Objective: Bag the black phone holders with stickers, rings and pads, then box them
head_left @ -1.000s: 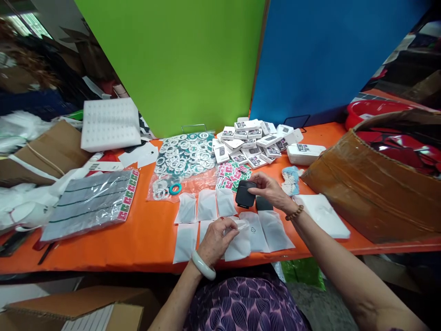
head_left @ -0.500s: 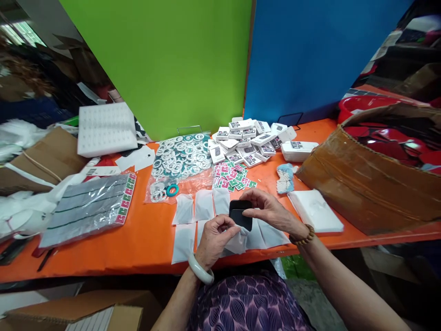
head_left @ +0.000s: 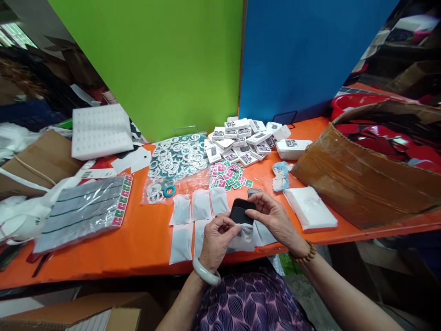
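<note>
My right hand (head_left: pixel 272 218) pinches a small black rectangular device (head_left: pixel 241 211) just above the near edge of the orange table (head_left: pixel 144 243). My left hand (head_left: pixel 217 239) grips the mouth of a small white translucent pouch (head_left: pixel 243 234), and the device's lower end sits at that opening. Several more white pouches (head_left: pixel 200 204) lie flat in rows to the left of my hands. A second dark device (head_left: pixel 254 191) lies on the table just behind my right hand.
Small white boxes (head_left: pixel 241 138) are piled at the back, pink and green stickers (head_left: pixel 229 177) in front of them. A bag of metal rings (head_left: pixel 175 161), a wrapped grey bundle (head_left: pixel 86 207), a white foam block (head_left: pixel 99 131), a white pad stack (head_left: pixel 310 207) and a brown bin (head_left: pixel 365 174) surround the area.
My right hand carried the black device from further back on the table toward me. My left hand lifted a pouch, and the device now meets its opening.
</note>
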Available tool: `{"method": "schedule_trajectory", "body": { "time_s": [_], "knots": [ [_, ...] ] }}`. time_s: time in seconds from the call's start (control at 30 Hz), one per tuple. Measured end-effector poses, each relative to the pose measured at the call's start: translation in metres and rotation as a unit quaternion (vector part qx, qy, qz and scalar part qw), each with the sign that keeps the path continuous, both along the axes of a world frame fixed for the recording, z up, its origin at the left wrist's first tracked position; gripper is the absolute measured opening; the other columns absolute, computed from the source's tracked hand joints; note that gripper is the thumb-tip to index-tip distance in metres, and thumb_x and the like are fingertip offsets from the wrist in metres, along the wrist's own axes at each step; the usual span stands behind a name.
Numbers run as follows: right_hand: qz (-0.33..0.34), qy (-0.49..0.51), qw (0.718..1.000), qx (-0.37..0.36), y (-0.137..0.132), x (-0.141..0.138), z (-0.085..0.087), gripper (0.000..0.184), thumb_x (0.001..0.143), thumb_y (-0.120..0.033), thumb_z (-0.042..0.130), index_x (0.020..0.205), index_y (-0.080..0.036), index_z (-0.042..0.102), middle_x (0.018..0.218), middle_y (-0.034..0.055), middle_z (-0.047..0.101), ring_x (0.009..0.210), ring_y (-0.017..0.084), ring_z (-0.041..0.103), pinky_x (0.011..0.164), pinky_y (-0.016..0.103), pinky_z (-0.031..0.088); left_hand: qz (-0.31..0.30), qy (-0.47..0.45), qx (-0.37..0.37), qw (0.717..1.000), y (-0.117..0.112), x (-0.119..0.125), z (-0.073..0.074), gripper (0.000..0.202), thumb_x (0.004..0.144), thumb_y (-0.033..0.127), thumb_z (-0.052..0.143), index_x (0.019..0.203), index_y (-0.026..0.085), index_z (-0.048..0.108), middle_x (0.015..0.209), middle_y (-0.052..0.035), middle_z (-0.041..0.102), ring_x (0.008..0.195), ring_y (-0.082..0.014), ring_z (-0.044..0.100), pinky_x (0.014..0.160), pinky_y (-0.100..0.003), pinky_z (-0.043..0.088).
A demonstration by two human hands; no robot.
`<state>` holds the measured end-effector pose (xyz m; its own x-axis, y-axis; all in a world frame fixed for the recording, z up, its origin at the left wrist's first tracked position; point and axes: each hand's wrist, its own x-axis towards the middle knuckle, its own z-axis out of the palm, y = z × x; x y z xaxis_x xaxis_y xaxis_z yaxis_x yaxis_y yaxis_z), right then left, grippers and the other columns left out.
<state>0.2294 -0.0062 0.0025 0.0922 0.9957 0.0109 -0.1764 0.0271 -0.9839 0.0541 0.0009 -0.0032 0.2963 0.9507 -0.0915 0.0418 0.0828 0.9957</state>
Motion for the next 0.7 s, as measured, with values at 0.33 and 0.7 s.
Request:
{"method": "schedule_trajectory", "body": {
  "time_s": [0.33,0.7],
  "knots": [
    [0.120,-0.185,0.973,0.063,-0.005,0.021,0.010,0.021,0.081,-0.031,0.067,0.099,-0.024,0.060,0.097,0.0029,0.059,0.085,0.017,0.056,0.071,0.030,0.048,-0.026,-0.040,-0.024,0.999,-0.001,0.000,0.002,0.021,0.069,0.028,0.073,0.062,0.016,0.056,0.076,-0.0015,0.063,0.071,-0.0127,0.055,0.067,-0.023,0.044],
    [0.017,-0.278,0.953,0.115,-0.028,0.006,0.005,0.011,0.085,-0.031,0.063,0.085,-0.023,0.055,0.108,0.0072,0.057,0.105,0.023,0.054,0.091,0.037,0.042,0.073,-0.067,0.025,0.995,0.000,0.002,0.005,0.019,0.067,0.026,0.074,0.063,0.016,0.058,0.081,-0.0012,0.064,0.074,-0.0120,0.060,0.068,-0.022,0.047]
  ]
}}
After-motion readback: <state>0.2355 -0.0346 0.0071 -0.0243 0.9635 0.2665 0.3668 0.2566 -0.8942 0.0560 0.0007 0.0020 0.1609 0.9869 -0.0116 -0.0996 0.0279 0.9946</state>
